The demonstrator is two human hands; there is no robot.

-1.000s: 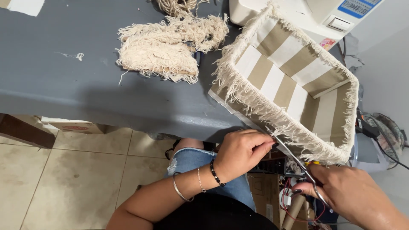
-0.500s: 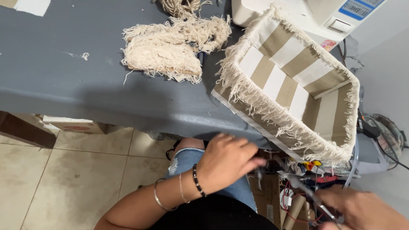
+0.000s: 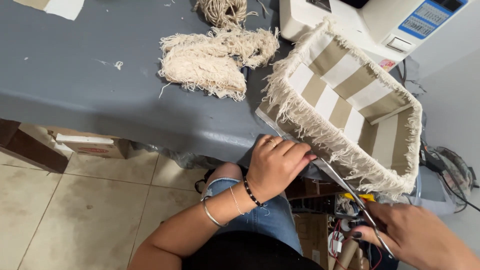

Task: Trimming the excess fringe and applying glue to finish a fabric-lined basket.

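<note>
Fringed basket (image 3: 350,95) overhangs table edge (image 3: 200,140); scissors (image 3: 350,192) alongside.

My right hand (image 3: 420,240) runs off the bottom edge, hiding the scissors' (image 3: 350,192) handles. My left hand (image 3: 275,165) covers the blade tips. The sewing machine (image 3: 370,25) is cropped at top.

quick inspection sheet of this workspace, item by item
surface: grey table, mostly bare at left
job's things: striped fabric basket with cream fringe at table edge; scissors at its near rim
clutter: fringe trim pile, thread scraps
grippers: left hand pinches the rim; right hand holds the scissors
cables: dark cords at right, wires under the table
surroundings: white machine, tiled floor, cardboard box
</note>
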